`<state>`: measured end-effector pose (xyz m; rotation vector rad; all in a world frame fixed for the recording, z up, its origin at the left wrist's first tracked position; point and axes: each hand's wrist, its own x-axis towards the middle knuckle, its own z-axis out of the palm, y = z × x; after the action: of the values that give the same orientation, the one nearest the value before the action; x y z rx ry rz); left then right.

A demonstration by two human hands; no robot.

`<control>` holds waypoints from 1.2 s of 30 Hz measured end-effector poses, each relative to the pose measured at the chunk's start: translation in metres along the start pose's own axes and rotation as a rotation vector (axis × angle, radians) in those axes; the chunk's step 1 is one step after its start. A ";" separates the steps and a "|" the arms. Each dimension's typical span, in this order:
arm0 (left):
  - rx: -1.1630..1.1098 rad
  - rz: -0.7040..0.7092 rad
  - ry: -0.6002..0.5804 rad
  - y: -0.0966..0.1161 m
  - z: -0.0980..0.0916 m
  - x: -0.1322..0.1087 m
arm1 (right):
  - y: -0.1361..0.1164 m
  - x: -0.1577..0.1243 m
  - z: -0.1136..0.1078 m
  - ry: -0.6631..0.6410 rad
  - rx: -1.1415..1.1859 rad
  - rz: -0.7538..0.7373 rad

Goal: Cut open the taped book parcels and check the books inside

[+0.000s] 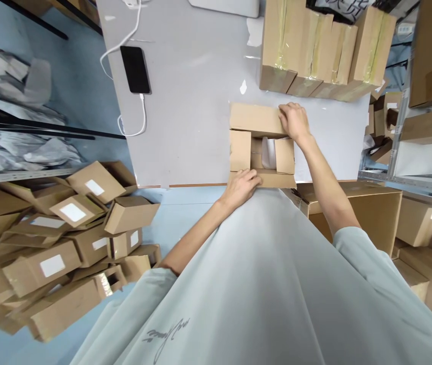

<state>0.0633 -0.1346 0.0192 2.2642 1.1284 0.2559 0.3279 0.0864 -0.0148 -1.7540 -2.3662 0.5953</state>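
A small cardboard box (241, 149) with its flaps spread sits at the near edge of the grey table (185, 106). Something white (268, 152) shows inside it. My left hand (242, 186) rests on the near flap, fingers curled over its edge. My right hand (294, 121) lies on the far flap at its right end, fingers bent and pressing on the cardboard.
A black phone (135, 69) on a white cable lies at the table's left. A row of taped cartons (326, 50) stands at the far right. Several labelled small boxes (60, 243) are heaped on the floor at left. A large open carton (360, 208) and shelving sit to the right.
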 end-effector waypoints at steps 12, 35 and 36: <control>-0.241 -0.169 -0.038 0.016 -0.032 0.029 | -0.085 -0.146 0.000 -0.085 -0.083 0.150; 0.297 0.014 -0.496 0.006 0.013 0.152 | -0.061 -0.217 0.001 0.264 0.341 0.526; 0.292 -0.001 -0.521 0.002 0.011 0.149 | -0.060 -0.217 0.001 0.260 0.341 0.524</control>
<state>0.1616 -0.0245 -0.0012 2.3735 0.9273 -0.5065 0.3420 -0.1330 0.0344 -2.1258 -1.5268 0.7250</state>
